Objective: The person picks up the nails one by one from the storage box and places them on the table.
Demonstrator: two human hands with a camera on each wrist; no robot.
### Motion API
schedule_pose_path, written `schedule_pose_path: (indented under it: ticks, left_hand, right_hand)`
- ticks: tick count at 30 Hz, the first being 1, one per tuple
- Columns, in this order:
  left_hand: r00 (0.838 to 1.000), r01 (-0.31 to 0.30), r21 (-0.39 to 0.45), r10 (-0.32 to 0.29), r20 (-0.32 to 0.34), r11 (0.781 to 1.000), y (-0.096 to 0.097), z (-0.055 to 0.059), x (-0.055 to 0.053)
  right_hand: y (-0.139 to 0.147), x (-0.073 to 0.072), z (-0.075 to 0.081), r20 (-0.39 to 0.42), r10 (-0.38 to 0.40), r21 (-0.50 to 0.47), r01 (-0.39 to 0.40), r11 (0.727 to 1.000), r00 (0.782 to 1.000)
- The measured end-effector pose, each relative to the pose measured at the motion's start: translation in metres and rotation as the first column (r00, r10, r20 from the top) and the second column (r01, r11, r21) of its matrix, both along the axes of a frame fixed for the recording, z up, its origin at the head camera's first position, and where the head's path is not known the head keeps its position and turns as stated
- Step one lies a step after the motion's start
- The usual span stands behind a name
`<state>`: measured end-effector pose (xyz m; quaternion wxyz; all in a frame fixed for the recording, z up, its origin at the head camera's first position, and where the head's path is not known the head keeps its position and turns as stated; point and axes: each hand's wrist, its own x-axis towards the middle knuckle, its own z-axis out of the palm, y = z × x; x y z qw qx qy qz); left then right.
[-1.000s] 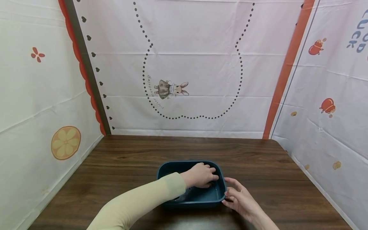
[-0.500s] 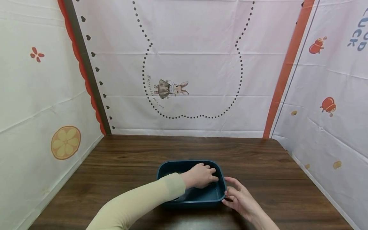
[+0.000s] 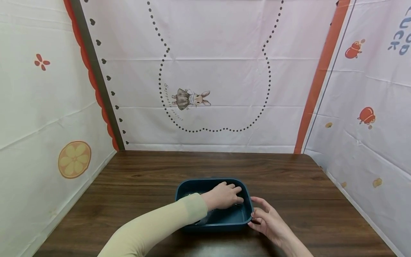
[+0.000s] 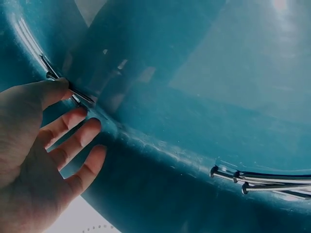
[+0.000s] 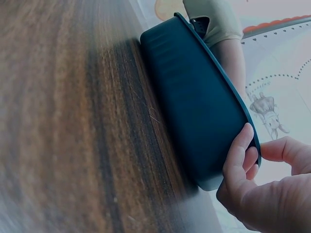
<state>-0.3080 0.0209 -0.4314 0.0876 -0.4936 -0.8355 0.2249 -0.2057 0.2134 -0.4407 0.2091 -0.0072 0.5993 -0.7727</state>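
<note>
A dark blue-green plastic bin (image 3: 236, 215) sits on the table. My left hand (image 3: 221, 197) reaches down inside it, near its right end. In the left wrist view, the thumb and forefinger of that hand pinch a metal nail (image 4: 81, 94) at the bottom edge of the wall; another nail seems to lie partly behind the thumb. A bunch of several nails (image 4: 272, 183) rests apart, along the same edge. My right hand (image 3: 271, 223) grips the bin's right rim, thumb on one side and fingers on the other, as the right wrist view shows.
The dark wood-grain table (image 3: 144, 171) stretches out around the bin. White printed cloths hang at the back (image 3: 224, 78), left (image 3: 32, 107) and right (image 3: 350, 92). My left sleeve (image 3: 160, 221) crosses over the bin's near left part.
My left hand's fingers have shifted slightly, and its thumb, seen low in the bin a second ago, is now tucked out of the head view. The bin and right hand hold still.
</note>
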Motion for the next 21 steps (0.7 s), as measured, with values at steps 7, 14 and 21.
schedule_pose_path:
  ticks: [7, 14, 21]
  left_hand:
    - [0.999, 0.030, -0.007, -0.030, -0.024, 1.000, 0.000, 0.000, -0.003]
    - [0.989, 0.117, -0.021, -0.118, -0.093, 0.993, -0.003, 0.004, -0.007]
    - [0.984, 0.163, -0.001, -0.163, -0.069, 0.987, -0.006, 0.008, -0.010]
  right_hand:
    - [0.000, 0.000, 0.000, -0.002, 0.002, 0.000, -0.002, 1.000, 1.000]
    - [-0.001, 0.000, 0.000, -0.007, -0.002, 0.006, 0.002, 1.000, 1.000]
    - [-0.002, 0.001, 0.000, -0.008, -0.007, 0.022, 0.008, 1.000, 1.000]
